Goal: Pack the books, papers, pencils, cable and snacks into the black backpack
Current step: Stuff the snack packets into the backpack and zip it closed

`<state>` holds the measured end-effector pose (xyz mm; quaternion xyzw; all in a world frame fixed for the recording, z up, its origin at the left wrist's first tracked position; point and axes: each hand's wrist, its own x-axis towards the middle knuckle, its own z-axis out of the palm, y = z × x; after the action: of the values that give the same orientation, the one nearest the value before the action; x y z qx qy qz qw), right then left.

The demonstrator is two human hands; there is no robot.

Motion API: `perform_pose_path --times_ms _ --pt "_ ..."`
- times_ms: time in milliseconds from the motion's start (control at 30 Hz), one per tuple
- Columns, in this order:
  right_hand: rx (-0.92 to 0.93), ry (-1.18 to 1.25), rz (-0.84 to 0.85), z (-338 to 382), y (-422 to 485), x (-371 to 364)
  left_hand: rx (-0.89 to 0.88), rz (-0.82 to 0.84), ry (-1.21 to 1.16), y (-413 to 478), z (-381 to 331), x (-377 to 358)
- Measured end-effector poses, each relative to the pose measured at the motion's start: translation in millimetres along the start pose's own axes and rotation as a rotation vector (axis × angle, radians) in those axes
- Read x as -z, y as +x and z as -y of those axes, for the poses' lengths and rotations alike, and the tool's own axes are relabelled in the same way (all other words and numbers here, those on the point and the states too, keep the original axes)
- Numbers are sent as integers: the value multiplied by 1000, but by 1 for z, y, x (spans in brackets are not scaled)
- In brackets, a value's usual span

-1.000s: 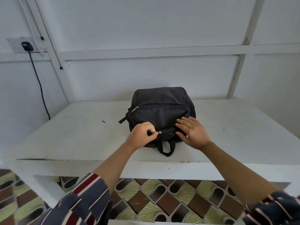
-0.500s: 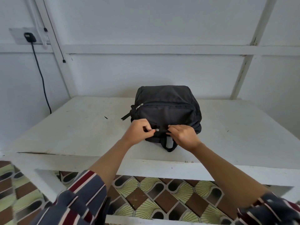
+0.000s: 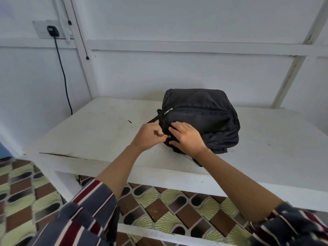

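Note:
The black backpack [image 3: 204,119] lies flat on the white table [image 3: 99,134], bulging and with its zippers drawn along the seams. My left hand [image 3: 148,136] pinches a small metal zipper pull [image 3: 168,136] at the bag's near left corner. My right hand [image 3: 186,137] lies on the bag's near side with fingers spread flat, pressing the fabric just beside that pull. A second silver zipper pull [image 3: 168,110] shows on the upper left of the bag. No books, papers, pencils, cable or snacks are in sight.
A black strap [image 3: 154,119] sticks out from the bag's left side. A black plug and cord [image 3: 60,55] hang down the left wall. White walls close off the table at the back. Patterned floor tiles [image 3: 159,203] show under the table's front rail.
The zipper pull in my left hand has travelled left along the bag's near edge to the corner. My right hand went from curled to spread flat on the bag. The view shifted left.

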<state>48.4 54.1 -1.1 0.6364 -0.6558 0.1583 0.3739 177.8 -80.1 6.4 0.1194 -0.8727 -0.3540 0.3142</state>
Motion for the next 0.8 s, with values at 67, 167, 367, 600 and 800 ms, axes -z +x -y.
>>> perform_pose_path --times_ms 67,167,367,600,800 --pt "14 -3 -41 3 1 -7 1 19 -24 0 4 0" --pt "22 40 -104 2 -9 -14 14 4 -54 2 18 4" --pt "-5 13 -114 6 4 -6 82 -63 -86 20 42 18" --pt "-123 -181 215 14 37 -25 128 -43 -230 38 52 10" --pt "-146 -112 74 15 33 -36 103 -30 -225 51 64 9"
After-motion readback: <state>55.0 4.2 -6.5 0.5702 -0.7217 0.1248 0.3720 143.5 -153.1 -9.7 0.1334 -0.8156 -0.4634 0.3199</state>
